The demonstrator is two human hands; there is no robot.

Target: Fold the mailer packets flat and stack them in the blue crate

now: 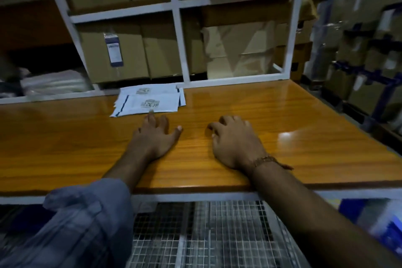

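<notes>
A small pile of white mailer packets lies at the far edge of the desk, close against the white shelf frame with its cardboard boxes. The left hand lies flat on the desk with fingers stretched forward and spread, one fingertip at or just touching the near edge of the top packet; it holds nothing. The right hand rests palm down, well apart from the pile, fingers loosely bent and empty, a bracelet at the wrist. Both forearms reach straight over the near edge of the desk, the left one out of a rolled blue sleeve. The step in hand appears to be drawing the top packet nearer: the left fingers should probably press down lightly and slide only that one free, so the right hand can steady it for a clean fold. No blue crate can be made out with certainty; a blurred blue shape shows at the lower right.
</notes>
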